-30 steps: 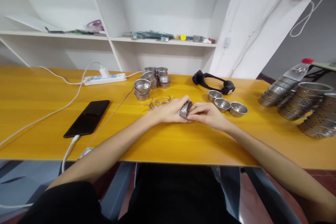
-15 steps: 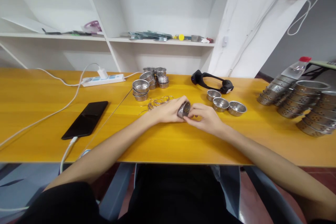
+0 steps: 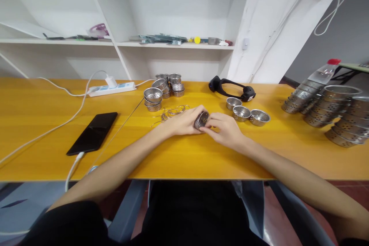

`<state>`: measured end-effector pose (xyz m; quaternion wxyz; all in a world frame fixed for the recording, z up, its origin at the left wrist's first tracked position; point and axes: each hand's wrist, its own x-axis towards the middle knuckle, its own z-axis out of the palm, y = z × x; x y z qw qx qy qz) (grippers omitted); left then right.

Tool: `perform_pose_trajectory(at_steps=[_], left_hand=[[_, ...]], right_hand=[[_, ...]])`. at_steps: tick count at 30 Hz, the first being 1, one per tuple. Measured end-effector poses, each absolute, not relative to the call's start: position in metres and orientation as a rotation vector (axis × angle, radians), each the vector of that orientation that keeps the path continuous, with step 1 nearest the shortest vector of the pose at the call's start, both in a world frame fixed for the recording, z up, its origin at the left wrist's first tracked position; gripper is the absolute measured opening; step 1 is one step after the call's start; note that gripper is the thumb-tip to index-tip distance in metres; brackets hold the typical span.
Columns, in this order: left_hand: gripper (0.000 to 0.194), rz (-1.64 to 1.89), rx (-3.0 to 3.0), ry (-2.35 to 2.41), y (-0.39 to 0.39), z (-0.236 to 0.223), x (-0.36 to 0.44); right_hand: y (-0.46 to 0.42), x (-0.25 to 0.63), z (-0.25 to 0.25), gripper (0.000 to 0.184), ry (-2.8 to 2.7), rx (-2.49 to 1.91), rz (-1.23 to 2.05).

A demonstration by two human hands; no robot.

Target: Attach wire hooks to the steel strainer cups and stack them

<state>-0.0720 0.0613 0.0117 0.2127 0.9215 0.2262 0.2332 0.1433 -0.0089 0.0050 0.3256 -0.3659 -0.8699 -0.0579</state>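
Note:
A small metal strainer basket (image 3: pixel 201 121) with holes is tilted on its side, its round face turned toward my right hand. My left hand (image 3: pixel 188 120) is closed around it from the left. The thumb and fingers of my right hand (image 3: pixel 220 126) pinch at its near right edge; whether a thin wire is between them is too small to tell. Thin bent wire pieces (image 3: pixel 173 112) lie in a loose heap beyond my left hand. Stacked strainer baskets (image 3: pixel 153 95) stand behind that heap. Several loose ones, among them a shallow basket (image 3: pixel 241 113), sit right of my right hand.
Tall stacks of perforated baskets (image 3: pixel 321 105) and a red-capped bottle (image 3: pixel 325 72) stand far right. A black headset (image 3: pixel 230 89) lies at the back. On the left are a phone (image 3: pixel 92 133), its white cable and a power strip (image 3: pixel 112 88). White shelves rise behind the table (image 3: pixel 184 157).
The basket has turned slightly in my left hand, and the right fingertips have shifted a little left along its edge. The whole view has moved slightly.

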Motion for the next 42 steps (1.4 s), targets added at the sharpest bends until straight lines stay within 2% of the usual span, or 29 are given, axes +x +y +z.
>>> perform_pose_trajectory(at_steps=[6, 15, 29, 32, 36, 38, 42], left_hand=[[0.047, 0.542, 2.596, 0.688, 0.046, 0.017, -0.062], [0.048, 0.558, 2.574, 0.662, 0.053, 0.014, -0.065], [0.055, 0.585, 2.573, 0.632, 0.042, 0.012, -0.057], [0.05, 0.657, 2.582, 0.613, 0.04, 0.011, -0.054], [0.048, 0.799, 2.6, 0.595, 0.042, 0.013, -0.054], [0.055, 0.889, 2.585, 0.671, 0.045, 0.014, -0.056], [0.084, 1.026, 2.503, 0.943, 0.053, 0.015, -0.062]], right_hand=[[-0.008, 0.144, 0.003, 0.022, -2.331, -0.984, -0.239], [-0.007, 0.154, 0.026, 0.017, -2.476, -0.735, 0.144], [-0.007, 0.148, 0.014, 0.026, -2.423, -0.959, -0.595], [-0.008, 0.148, 0.017, 0.026, -2.392, -0.996, -0.615], [-0.008, 0.15, 0.02, 0.024, -2.348, -1.009, -0.458], [-0.006, 0.153, 0.022, 0.024, -2.286, -1.017, -0.386], [-0.001, 0.159, 0.023, 0.018, -2.152, -1.059, -0.288]])
